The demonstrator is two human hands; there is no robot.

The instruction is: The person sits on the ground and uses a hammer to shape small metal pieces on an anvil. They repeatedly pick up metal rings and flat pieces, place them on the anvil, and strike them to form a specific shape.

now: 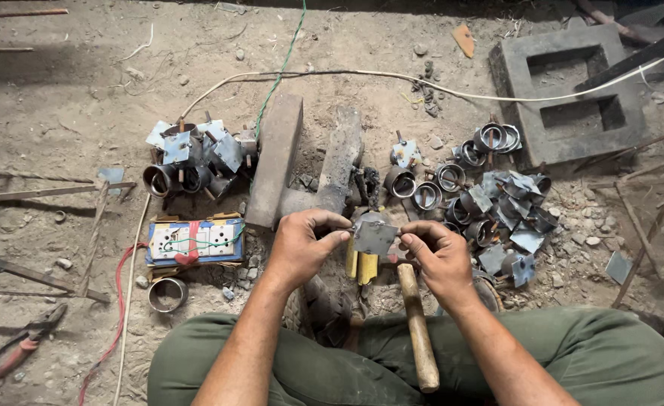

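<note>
- A small flat piece of grey sheet metal (375, 237), roughly square with cut corners, is held up between two hands just above the dirt floor (61, 105), in front of the seated person's knees.
- The left hand (302, 246) pinches the plate's left edge, fingers curled tight and thumb pressed against it.
- The right hand (439, 252) grips the right edge the same way, fingers bent closed on the metal.
- Beneath the plate lie a wooden-handled hammer (417, 327) and a yellow-handled tool (362, 265).
- Just beyond stands a rusty steel block (275, 159).
- To the right, a heap of metal rings and brackets (497, 214); to the left, a smaller heap (192, 158).
- Near the left knee, a socket board (192, 240) and red-handled pliers (16, 352).
</note>
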